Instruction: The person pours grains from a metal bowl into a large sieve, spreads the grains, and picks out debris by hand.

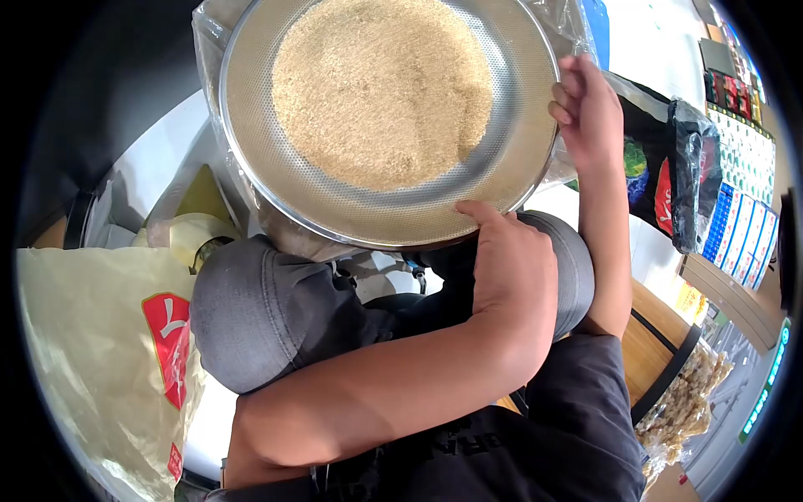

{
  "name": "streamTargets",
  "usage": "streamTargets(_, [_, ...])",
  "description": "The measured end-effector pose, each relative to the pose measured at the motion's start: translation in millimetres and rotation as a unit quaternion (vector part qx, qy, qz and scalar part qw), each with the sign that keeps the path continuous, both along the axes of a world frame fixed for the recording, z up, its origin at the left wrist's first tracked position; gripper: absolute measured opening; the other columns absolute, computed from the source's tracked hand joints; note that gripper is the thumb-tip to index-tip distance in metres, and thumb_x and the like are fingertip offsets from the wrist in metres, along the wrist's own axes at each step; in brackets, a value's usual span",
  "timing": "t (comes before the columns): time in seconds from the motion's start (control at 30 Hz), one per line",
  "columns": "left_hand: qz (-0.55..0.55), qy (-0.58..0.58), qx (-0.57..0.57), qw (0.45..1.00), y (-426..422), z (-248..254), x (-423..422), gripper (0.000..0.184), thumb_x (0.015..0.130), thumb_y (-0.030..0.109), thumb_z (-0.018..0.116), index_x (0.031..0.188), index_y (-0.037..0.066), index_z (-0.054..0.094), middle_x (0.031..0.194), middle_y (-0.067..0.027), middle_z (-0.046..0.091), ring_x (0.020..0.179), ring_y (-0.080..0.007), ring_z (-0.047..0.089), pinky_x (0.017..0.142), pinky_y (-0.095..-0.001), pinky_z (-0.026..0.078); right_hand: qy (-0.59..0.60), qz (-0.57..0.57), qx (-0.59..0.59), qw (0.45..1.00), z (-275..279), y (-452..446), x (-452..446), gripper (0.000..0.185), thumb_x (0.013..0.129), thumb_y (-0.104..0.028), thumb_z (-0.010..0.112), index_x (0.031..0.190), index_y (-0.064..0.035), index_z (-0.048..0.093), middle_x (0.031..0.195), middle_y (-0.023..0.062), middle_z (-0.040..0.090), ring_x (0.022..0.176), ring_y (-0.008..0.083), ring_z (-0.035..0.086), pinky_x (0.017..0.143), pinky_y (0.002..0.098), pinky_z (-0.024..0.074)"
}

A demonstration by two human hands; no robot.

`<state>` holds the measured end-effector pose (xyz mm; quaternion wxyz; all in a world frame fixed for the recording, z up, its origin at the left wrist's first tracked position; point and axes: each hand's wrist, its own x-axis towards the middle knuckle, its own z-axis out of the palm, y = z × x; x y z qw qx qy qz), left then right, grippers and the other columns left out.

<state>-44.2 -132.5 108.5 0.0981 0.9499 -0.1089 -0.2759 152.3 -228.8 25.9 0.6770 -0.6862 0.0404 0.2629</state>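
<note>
A large round metal sieve (251, 142) lies across my knees, its perforated base covered by a wide heap of pale tan grains or flakes (376, 92). My left hand (514, 263) reaches across my body to the near right rim; its index finger extends over the mesh wall, and the other fingers are mostly hidden. At the right rim, my right hand (585, 109) has its fingers curled, with the fingertips against the edge. Whether those fingers grip the rim or the clear plastic beside it is hard to make out. Clear plastic (209, 50) shows beneath and around the sieve.
A large cream bag (92, 335) with a red label stands at my left. Black packaging (690, 167) is on the right, near a blue-and-white patterned box (740, 226). A wooden round stool or table (657, 335) and a plastic bag of brownish pieces (682, 402) sit lower right.
</note>
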Motion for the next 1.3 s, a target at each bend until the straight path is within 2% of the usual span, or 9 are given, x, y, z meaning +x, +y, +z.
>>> streamTargets(0.2, [-0.023,0.078,-0.04,0.996,-1,-2,9,0.027,0.094,0.017,0.064,0.117,0.01,0.076,0.109,-0.007,0.073,0.108,-0.0239,0.07,0.104,-0.0493,0.044,-0.097,0.294,-0.164,0.937,-20,36,-14,0.029,0.109,-0.022,0.054,0.123,-0.0008,0.067,0.094,0.0004,0.067,0.082,0.0083,0.062,0.078,0.0241,0.0532])
streamTargets(0.47, [-0.04,0.084,-0.047,0.995,-4,-2,9,0.03,0.096,0.018,0.06,0.12,0.007,0.075,0.112,-0.008,0.074,0.109,-0.0229,0.07,0.106,-0.0547,0.044,-0.047,0.287,-0.147,0.945,-46,63,-12,0.033,0.109,-0.026,0.053,0.12,0.001,0.068,0.098,0.0065,0.072,0.087,0.0129,0.069,0.084,0.0274,0.0583])
streamTargets(0.53, [-0.023,0.085,-0.059,0.994,-3,-2,10,0.031,0.097,0.018,0.059,0.121,0.007,0.074,0.113,-0.0088,0.074,0.11,-0.0241,0.07,0.106,-0.0556,0.044,0.028,0.508,-0.241,0.827,-38,69,-1,0.045,0.111,-0.035,0.046,0.107,0.0018,0.072,0.087,0.0085,0.073,0.075,0.0155,0.071,0.076,0.0268,0.0594])
streamTargets(0.7, [0.018,0.044,-0.002,0.999,-14,-5,5,0.034,0.097,0.019,0.058,0.125,0.005,0.072,0.116,-0.0109,0.073,0.113,-0.0272,0.069,0.107,-0.0586,0.043,0.148,0.608,-0.385,0.678,-31,90,-31,0.063,0.112,-0.046,0.036,0.098,0.0051,0.071,0.092,0.0159,0.077,0.075,0.0193,0.074,0.07,0.0282,0.0602])
streamTargets(1.03, [-0.008,0.055,-0.023,0.998,-5,1,7,0.031,0.092,0.02,0.066,0.12,0.009,0.074,0.109,-0.0056,0.073,0.109,-0.0238,0.068,0.108,-0.0589,0.043,0.117,0.442,-0.05,0.888,-72,140,-43,0.057,0.113,-0.047,0.03,0.117,-0.0011,0.063,0.11,0.0138,0.074,0.097,0.0222,0.074,0.091,0.0337,0.0594])
streamTargets(1.1, [-0.064,0.044,-0.035,0.996,-3,-3,10,0.05,0.085,0.015,0.071,0.133,0.0,0.066,0.085,-0.0045,0.061,0.059,-0.013,0.046,0.097,-0.0631,0.051,0.057,0.399,-0.021,0.915,-75,146,-36,0.058,0.113,-0.048,0.029,0.117,-0.0011,0.062,0.112,0.0138,0.073,0.1,0.0213,0.073,0.095,0.0344,0.0587])
streamTargets(1.17, [-0.064,0.037,-0.017,0.997,-9,-5,9,0.05,0.086,0.015,0.071,0.133,0.0,0.066,0.088,-0.0053,0.063,0.06,-0.0129,0.046,0.097,-0.0627,0.051,0.165,0.255,0.089,0.949,-70,145,-23,0.033,0.105,-0.028,0.055,0.126,-0.0031,0.062,0.126,0.015,0.066,0.109,0.0272,0.066,0.093,0.0405,0.054])
streamTargets(1.2, [-0.063,0.033,-0.007,0.997,-9,-6,9,0.05,0.086,0.016,0.071,0.133,0.0,0.066,0.089,-0.0058,0.064,0.06,-0.0129,0.047,0.097,-0.0625,0.051,0.146,0.277,0.078,0.947,-66,142,-14,0.046,0.113,-0.037,0.04,0.138,0.0,0.049,0.14,0.0148,0.054,0.122,0.026,0.058,0.103,0.0426,0.0504])
streamTargets(1.3, [-0.06,0.032,-0.003,0.998,-10,-5,10,0.05,0.086,0.016,0.072,0.133,0.0,0.066,0.09,-0.0064,0.065,0.06,-0.0127,0.047,0.097,-0.0619,0.052,0.076,0.205,0.009,0.976,-61,137,-6,0.044,0.113,-0.036,0.04,0.132,0.0009,0.054,0.133,0.0144,0.058,0.115,0.026,0.062,0.098,0.0414,0.0529])
